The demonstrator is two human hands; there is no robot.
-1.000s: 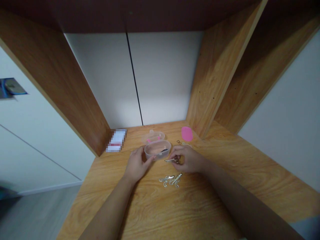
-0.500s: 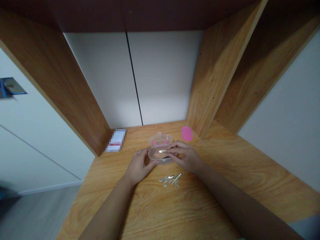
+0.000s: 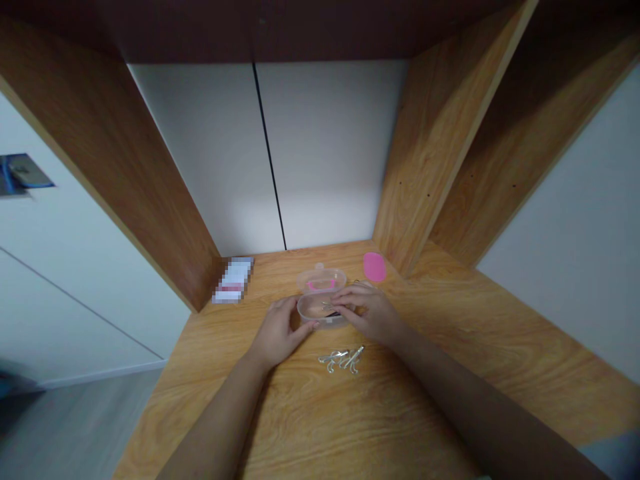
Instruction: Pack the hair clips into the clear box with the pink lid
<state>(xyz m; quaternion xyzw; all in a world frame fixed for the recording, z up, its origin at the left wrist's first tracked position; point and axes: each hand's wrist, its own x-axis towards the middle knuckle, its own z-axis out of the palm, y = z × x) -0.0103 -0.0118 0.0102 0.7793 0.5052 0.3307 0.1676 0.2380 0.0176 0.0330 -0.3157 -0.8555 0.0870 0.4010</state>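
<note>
Steadily, the left hand braces a clear plastic tub on the counter, its fingers closed around the left end, so the right hand can reach inside to a small metal piece, its grip hidden

The hands partly hide a small metal item inside the clear plastic box.

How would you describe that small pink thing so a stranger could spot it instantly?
On the wooden desk, find the upright wooden panel at the right. At its foot lies a pink oval piece, beyond the person's right hand. Nothing else nearby is pink all over.
</note>
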